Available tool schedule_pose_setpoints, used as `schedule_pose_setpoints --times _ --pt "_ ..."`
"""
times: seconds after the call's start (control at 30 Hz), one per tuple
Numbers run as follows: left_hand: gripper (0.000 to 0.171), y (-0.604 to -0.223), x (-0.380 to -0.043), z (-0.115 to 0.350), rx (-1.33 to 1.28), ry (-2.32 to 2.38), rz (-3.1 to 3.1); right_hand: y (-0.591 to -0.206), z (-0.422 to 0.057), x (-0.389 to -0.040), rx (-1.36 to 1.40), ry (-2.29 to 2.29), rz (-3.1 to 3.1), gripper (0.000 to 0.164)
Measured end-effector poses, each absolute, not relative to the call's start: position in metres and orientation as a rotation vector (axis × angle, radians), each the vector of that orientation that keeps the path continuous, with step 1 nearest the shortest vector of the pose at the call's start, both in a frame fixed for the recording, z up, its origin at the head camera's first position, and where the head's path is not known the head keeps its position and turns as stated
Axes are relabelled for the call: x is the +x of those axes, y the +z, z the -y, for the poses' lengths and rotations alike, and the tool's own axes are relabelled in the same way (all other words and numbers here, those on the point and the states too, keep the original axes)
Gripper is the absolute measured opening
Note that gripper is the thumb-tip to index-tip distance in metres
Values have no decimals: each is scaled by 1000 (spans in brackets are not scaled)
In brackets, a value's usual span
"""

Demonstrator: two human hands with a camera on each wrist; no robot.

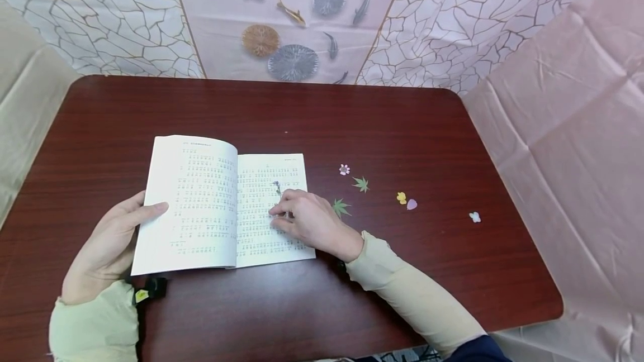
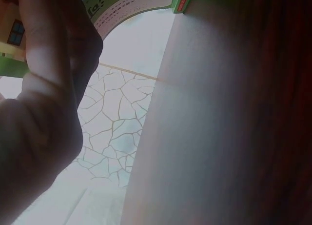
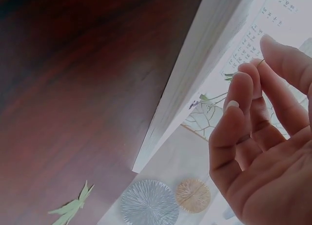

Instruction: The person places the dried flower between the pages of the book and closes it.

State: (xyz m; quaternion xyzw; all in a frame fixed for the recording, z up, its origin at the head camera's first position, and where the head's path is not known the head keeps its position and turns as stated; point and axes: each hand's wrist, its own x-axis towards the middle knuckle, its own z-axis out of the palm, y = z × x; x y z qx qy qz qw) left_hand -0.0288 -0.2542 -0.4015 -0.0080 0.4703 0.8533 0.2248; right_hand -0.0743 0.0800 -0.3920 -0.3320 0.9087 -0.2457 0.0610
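Note:
An open book lies on the table, its left pages raised and curved. My left hand grips the left side, thumb on the page and fingers underneath. In the left wrist view the left hand shows dark against the book's green printed cover. Over the right page my right hand pinches the thin stem of a small purple-flowered sprig. From the right wrist, the sprig's leaves and flowers stick out past the fingers, with the stem end by the thumb tip.
Right of the book lie two green maple leaves, a pink-white flower, a yellow flower, a lilac petal and a pale flower. Patterned cloth hangs behind the brown table.

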Motion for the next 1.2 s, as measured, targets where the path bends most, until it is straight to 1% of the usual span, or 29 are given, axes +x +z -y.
schedule_pose_setpoints --times 0.77,0.97,1.2 --pt "32 -401 -29 255 29 2347 -1310 -394 -81 -75 -1018 -736 -2730 22" --pt "30 -401 -27 256 -40 2332 -1379 -394 -80 -75 -1012 -775 -2680 23" --pt "33 -399 -27 255 -126 2274 -1528 -388 -82 -75 -987 -825 -2655 24"
